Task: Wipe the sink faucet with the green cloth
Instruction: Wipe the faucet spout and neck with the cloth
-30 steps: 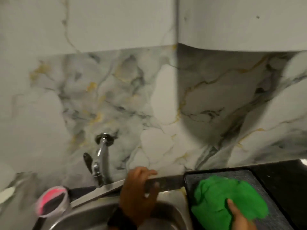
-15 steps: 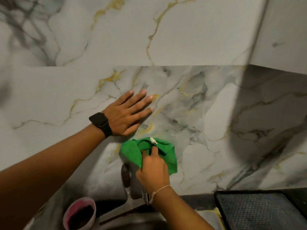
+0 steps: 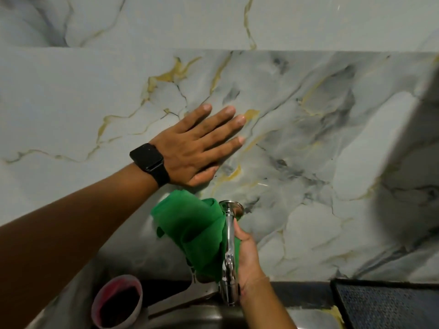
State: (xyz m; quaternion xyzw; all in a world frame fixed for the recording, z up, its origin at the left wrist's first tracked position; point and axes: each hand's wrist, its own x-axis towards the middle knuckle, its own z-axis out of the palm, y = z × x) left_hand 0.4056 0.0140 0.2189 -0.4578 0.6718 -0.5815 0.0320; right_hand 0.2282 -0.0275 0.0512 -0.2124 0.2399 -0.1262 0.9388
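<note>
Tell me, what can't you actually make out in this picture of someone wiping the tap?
All in the one head view:
- Faucet: its left side and handle are hidden by the green cloth.
- Right hand: its fingers are hidden behind the cloth and faucet.
- Sink: cut off by the bottom edge.
- Pink-rimmed cup: its contents are too dark to identify.
- Dark mat: cut off at the right and bottom edges.
</note>
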